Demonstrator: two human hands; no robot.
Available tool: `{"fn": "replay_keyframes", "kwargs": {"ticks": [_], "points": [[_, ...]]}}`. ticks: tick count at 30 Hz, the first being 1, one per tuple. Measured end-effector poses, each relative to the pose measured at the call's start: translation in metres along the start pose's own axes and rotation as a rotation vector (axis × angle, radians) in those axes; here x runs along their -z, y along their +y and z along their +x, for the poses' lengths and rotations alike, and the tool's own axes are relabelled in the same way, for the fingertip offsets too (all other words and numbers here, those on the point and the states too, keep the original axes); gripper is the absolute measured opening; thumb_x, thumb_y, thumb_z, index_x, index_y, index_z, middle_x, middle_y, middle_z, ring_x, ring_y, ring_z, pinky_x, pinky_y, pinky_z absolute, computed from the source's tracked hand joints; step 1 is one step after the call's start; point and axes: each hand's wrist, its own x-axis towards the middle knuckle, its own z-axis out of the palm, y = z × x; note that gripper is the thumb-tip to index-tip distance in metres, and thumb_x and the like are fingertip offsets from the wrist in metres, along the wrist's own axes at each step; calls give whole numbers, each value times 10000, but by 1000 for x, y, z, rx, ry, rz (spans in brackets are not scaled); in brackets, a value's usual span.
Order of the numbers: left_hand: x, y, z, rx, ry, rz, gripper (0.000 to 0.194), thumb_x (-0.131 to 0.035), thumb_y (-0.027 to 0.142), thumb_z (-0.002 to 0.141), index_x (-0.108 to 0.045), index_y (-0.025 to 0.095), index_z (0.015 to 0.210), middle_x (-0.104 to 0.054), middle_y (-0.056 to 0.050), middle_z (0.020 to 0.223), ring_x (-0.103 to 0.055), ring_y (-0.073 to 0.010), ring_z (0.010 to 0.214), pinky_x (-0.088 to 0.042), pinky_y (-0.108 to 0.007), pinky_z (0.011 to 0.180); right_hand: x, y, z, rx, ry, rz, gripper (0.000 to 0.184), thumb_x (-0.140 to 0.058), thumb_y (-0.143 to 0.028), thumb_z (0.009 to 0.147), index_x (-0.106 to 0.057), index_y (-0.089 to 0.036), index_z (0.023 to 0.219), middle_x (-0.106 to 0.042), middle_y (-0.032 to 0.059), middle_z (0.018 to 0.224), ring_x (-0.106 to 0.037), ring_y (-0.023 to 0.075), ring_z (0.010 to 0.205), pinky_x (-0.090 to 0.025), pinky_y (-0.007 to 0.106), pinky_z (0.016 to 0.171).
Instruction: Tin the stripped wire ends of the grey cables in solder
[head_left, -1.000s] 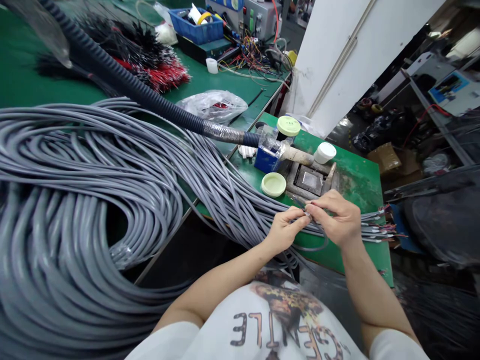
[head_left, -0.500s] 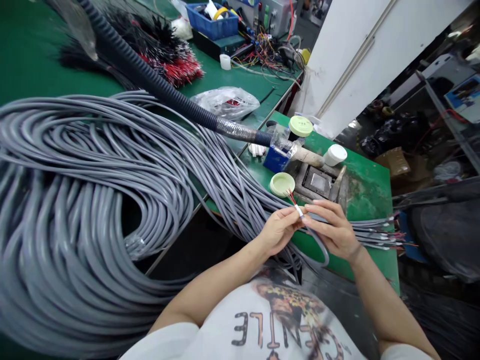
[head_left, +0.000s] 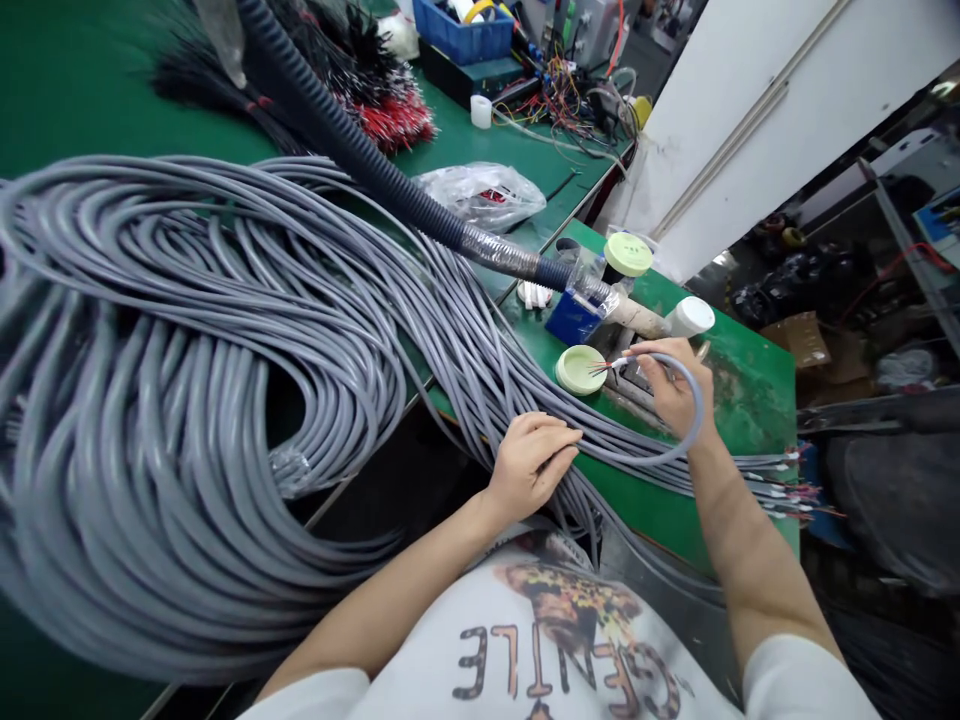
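Note:
My right hand (head_left: pixel 670 390) pinches the end of a grey cable (head_left: pixel 694 420). The cable curls in a loop round my hand, and its bared red and white wire tips point at a pale green round dish (head_left: pixel 580 369). My left hand (head_left: pixel 529 462) rests on the bundle of grey cables (head_left: pixel 465 370), fingers curled over it near the table's front edge. A huge coil of the same grey cables (head_left: pixel 172 400) fills the left. Several stripped cable ends (head_left: pixel 784 480) lie at the right edge of the small green table (head_left: pixel 750 400).
A black corrugated hose (head_left: pixel 352 150) runs diagonally to a nozzle over a metal fixture (head_left: pixel 637 385). Nearby stand a blue box (head_left: pixel 571 318), a green lidded jar (head_left: pixel 628 256) and a white cap (head_left: pixel 690 316). Behind are a plastic bag (head_left: pixel 484 192), red and black wires (head_left: pixel 382 110) and a blue bin (head_left: pixel 461 25).
My hands have parted. The right hand carried the cable end forward to the green dish, while the left hand dropped onto the cable bundle. The camera view shifted left.

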Motion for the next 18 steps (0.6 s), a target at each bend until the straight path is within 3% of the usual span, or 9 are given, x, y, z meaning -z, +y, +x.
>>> {"fn": "replay_keyframes", "kwargs": {"ticks": [9,18], "points": [[-1,-7,-4,-18,-44,28,213,-581,187,861,-679,227,1046,-742,-44,899,-647,-185,929,-427,-394,941,-24,14,19,-4,-107,-115,183,-564,-357,896,-704,-252,946,-716,28,916,-611,220,914,-467,407,875],[-1,-9,-5,-18,-64,52,204,-583,176,856,-673,227,1032,-742,-36,890,-654,-179,919,-406,-403,973,-29,17,20,11,-151,-190,186,-547,-342,906,-702,-249,949,-707,32,892,-599,218,901,-436,394,861]]}}
